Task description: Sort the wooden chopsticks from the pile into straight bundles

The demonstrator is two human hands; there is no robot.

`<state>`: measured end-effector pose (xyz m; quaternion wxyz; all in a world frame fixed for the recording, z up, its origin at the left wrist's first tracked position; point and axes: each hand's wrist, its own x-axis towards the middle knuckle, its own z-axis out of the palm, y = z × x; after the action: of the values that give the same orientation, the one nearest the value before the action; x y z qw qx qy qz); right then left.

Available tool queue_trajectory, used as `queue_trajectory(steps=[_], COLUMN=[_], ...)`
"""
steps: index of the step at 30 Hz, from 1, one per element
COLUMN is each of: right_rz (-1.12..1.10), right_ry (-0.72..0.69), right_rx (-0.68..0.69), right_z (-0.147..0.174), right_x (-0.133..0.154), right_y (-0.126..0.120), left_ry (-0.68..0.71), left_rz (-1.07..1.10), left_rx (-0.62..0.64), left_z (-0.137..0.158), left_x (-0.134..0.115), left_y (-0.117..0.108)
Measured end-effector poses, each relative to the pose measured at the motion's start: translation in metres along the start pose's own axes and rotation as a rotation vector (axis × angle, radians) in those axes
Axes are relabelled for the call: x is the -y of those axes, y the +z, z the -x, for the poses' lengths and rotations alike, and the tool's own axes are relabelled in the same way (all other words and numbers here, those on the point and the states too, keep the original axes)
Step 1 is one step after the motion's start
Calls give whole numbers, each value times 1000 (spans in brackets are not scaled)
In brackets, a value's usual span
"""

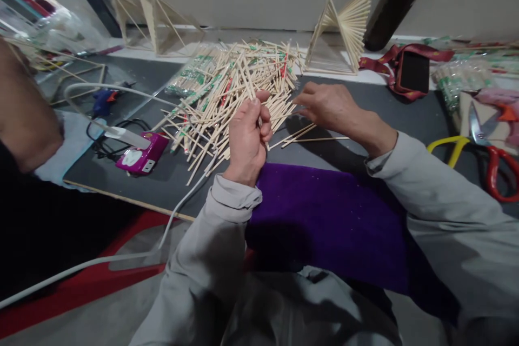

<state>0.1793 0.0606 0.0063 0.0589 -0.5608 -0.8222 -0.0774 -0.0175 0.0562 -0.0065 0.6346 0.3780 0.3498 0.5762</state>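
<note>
A big heap of thin wooden sticks [231, 86] lies on the dark grey board [405, 119] in front of me. My left hand [247, 138] is closed around a few of these sticks, held upright near the heap's front edge. To its right, my right hand [326, 105] reaches palm-down to the heap's right side, fingertips touching loose sticks there. Whether it grips any is hidden by the fingers. A purple cloth [324, 216] lies under my forearms.
A fan-shaped stick structure [343, 32] and triangular stick frames [156, 19] stand at the back. Red and yellow scissors [486, 146] lie right, a phone on a red strap [413, 71] behind them. A pink power strip [141, 154] with white cable sits left. Another person's arm [24, 108] is far left.
</note>
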Motion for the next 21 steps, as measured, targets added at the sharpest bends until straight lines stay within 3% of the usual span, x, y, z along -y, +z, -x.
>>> queue_trajectory(steps=[2,6,9,13,15,18,21], right_rz=[-39,-163,-152,-116,-205,-579,-1014], right_ry=[40,59,32,15,15,50,125], right_rx=[10,340,450,397,345,255,159], right_z=[-2,12,22,23,22,24,28], right_x=[0,-7,-7,-1,-1,-7,-8], right_y=[-4,-4,6,8,1,-10,-11], left_ry=[-27,-72,-92,-69,-27,16,-28], left_rz=[-9,14,21,5,-8,-30,-28], left_rx=[10,54,108,96,52,-15,-15], left_z=[1,3,5,3,0,-4,-4], left_x=[1,3,6,11,13,14,16], left_y=[1,2,3,0,-2,-5,-5])
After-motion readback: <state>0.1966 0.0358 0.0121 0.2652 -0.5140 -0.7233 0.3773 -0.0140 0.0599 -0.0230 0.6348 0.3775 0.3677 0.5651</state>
